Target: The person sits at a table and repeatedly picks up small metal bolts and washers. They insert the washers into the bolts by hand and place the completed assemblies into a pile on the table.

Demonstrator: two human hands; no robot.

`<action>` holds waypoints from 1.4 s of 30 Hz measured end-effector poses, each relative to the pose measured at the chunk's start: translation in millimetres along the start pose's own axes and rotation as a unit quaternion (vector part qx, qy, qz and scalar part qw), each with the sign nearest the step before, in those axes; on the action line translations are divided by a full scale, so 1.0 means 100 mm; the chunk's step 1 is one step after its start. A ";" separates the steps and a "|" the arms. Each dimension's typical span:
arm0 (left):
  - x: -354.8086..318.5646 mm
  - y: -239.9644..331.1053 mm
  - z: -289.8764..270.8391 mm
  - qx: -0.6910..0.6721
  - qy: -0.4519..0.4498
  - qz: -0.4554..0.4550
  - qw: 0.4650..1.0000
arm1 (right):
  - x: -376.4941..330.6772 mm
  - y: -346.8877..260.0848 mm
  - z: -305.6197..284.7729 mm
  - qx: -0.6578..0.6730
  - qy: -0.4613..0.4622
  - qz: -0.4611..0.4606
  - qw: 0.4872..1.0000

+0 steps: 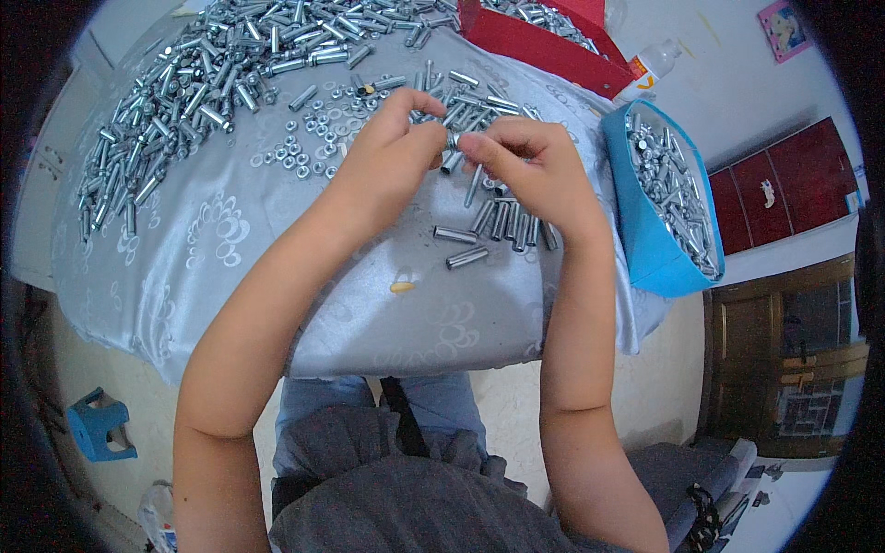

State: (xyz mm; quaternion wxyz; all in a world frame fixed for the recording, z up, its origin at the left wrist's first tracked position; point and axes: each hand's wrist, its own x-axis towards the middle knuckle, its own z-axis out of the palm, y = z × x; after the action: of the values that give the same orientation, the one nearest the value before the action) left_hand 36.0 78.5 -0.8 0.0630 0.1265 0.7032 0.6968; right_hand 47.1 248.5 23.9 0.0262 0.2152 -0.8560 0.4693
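Note:
My left hand (392, 157) and my right hand (535, 166) meet above the table, fingers closed in pinches. Between their fingertips sits a small shiny metal bolt (453, 140), mostly hidden by the fingers. Beyond and below the hands lie loose silver bolts and sleeves. A short row of metal sleeves (512, 223) rests under my right hand, with two single sleeves (466, 257) nearer to me. Beside my left hand, hex nuts (293, 147) and flat washers (343, 122) are scattered on the cloth.
A large heap of assembled anchor bolts (203, 88) covers the far left. A red box (544, 48) and a blue bin (627, 217) of bolts stand far and right. A bottle (656, 60) is behind them. Silver cloth (249, 267) covers the table; a blue stool (97, 424) is on the floor.

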 end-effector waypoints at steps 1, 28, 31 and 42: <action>0.00 -0.01 -0.02 -0.002 -0.005 0.001 1.000 | 0.00 -0.02 0.01 -0.007 0.012 -0.008 1.000; -0.01 -0.05 0.02 0.223 0.065 0.150 0.961 | 0.04 -0.05 0.30 0.057 0.011 -0.008 0.998; -0.05 0.00 0.03 0.301 0.084 0.173 0.934 | 0.05 -0.01 0.32 0.117 -0.005 0.053 0.992; 0.03 -0.01 0.00 0.161 0.011 0.178 0.971 | 0.07 -0.04 0.31 0.160 0.123 0.091 0.975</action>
State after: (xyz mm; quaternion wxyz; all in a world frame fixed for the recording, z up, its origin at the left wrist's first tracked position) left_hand 33.4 78.8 -1.6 -0.0909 0.2508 0.7731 0.5754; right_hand 46.9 219.3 11.7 0.0539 0.0789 -0.7761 0.6233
